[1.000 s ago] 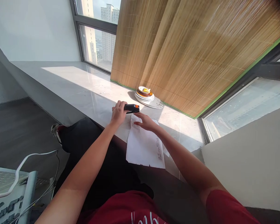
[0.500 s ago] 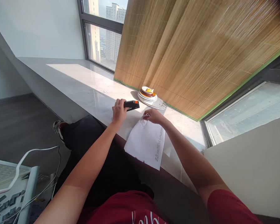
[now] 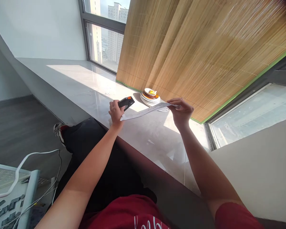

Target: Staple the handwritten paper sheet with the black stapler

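White, thin paper sheet (image 3: 147, 111) is spanning the near side of the stacked round plates (image 3: 150, 98); right of them, my right hand (image 3: 181, 111) is pinching its right end. Left of the plates, my left hand (image 3: 116, 112) is gripping a black, orange-marked stapler (image 3: 126, 102), the sheet's other end showing beside it.

Stacked plates (image 3: 150, 98) stand beside a slatted blind (image 3: 181, 54); dark pieces (image 3: 14, 201), perhaps plastic, lie on a pale rack (image 3: 31, 195).

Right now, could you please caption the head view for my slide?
Left hand holding black tool, right hand holding white paper.
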`<control>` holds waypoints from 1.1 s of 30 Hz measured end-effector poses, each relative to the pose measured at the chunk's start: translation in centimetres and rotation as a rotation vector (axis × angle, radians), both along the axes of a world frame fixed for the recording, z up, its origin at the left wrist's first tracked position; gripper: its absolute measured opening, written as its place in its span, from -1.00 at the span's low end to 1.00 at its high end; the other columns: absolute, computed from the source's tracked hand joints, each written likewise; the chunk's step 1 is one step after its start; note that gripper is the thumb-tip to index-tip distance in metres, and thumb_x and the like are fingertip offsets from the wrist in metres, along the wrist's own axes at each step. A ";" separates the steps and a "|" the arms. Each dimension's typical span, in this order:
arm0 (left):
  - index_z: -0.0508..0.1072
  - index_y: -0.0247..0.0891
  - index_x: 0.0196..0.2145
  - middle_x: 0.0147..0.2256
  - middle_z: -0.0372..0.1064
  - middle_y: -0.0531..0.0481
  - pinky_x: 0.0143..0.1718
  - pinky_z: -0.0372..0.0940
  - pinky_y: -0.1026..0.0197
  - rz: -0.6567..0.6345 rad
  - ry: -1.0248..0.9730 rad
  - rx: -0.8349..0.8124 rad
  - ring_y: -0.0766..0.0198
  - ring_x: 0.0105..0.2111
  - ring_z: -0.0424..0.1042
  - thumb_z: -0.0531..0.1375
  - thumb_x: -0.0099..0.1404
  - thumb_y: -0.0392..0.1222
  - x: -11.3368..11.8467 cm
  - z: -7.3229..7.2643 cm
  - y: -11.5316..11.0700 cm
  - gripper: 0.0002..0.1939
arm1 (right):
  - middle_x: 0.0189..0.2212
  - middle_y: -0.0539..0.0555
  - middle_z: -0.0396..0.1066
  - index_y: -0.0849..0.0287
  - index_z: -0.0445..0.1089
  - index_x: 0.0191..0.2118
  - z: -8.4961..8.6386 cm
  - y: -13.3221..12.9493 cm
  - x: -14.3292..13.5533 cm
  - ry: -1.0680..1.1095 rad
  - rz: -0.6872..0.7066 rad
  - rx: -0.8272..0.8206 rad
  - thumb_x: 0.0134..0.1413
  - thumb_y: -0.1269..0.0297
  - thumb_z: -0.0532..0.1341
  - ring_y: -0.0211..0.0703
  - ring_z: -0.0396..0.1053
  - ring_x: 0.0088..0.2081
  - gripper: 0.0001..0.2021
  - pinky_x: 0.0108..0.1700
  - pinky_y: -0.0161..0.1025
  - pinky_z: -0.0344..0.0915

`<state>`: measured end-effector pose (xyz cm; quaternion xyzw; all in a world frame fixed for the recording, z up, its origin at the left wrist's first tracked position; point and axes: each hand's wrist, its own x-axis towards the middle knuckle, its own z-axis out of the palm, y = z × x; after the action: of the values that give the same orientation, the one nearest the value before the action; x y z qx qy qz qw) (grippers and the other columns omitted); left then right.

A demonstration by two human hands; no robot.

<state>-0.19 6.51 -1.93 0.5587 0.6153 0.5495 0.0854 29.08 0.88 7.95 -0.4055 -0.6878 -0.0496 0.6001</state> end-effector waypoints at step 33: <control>0.40 -0.15 -0.10 -0.06 0.34 -0.11 0.08 0.45 -0.05 -0.267 -0.056 0.199 0.08 -0.05 0.45 0.35 0.26 -0.42 0.0 -0.9 1.9 -0.67 | 0.35 0.04 0.41 -0.09 0.66 0.09 -11.6 1.4 4.6 -0.538 0.258 -0.633 0.01 0.67 0.11 0.13 0.27 0.42 -0.34 0.46 0.32 0.18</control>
<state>-0.16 8.45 -2.84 0.6256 0.4758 0.6067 0.1190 33.69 2.26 -3.70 -0.4529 -0.8460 0.1351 0.2468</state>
